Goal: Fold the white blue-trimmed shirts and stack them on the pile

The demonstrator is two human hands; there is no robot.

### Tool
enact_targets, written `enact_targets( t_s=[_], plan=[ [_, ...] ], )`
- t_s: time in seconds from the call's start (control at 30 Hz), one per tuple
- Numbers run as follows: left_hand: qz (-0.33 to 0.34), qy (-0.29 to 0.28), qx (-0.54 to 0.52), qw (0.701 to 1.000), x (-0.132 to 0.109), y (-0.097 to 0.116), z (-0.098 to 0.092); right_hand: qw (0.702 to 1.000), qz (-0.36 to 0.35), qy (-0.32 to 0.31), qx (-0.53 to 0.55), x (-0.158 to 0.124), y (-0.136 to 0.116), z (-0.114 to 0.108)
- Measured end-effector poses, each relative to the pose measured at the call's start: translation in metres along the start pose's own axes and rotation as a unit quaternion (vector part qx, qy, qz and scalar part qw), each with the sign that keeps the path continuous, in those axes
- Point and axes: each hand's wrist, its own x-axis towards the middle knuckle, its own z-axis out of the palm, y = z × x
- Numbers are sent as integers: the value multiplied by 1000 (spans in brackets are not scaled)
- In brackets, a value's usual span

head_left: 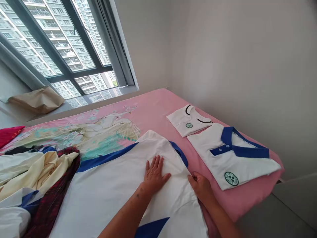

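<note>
A white shirt with blue trim [109, 188] lies spread out across the near part of the bed. My left hand [156, 175] rests flat on its upper part, fingers stretched out. At the shirt's right edge, my right hand [200, 185] pinches the fabric between thumb and fingers. Beyond it, on the right, lies a folded white polo shirt [208, 155] with a blue collar and a round green badge. Behind the polo sits a folded white T-shirt [179, 120] with black neck trim, partly touching it.
A pink bedsheet [151, 105] with a painted bird pattern covers the bed. Several rumpled clothes [42, 172] are heaped at the left, near a red cloth [10, 135]. A brown paper bag [37, 100] stands on the sill by the window. A wall borders the right side.
</note>
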Motion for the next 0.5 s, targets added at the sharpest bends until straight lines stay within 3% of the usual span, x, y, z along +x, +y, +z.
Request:
enact_targets(
  t_s=[0.1, 0.17, 0.3, 0.4, 0.47, 0.5],
  plan=[
    [-19, 7, 2, 1000, -16, 0, 1, 1000, 10, -8, 6, -1, -1, -2],
    [-51, 19, 5, 999, -33, -15, 0, 1000, 0, -13, 15, -3, 1, -5],
    [-188, 25, 8, 982, -86, -88, -2, 999, -9, -20, 28, -10, 10, -9],
    [-328, 32, 17, 944, -136, -144, -2, 999, -9, -22, 23, -16, 10, -10],
    [-393, 52, 43, 917, -171, -161, 0, 999, -12, -27, 20, -19, 7, -9],
    [-392, 60, 58, 916, -188, -162, 2, 999, -14, -29, 18, -20, 6, -9]
  ],
)
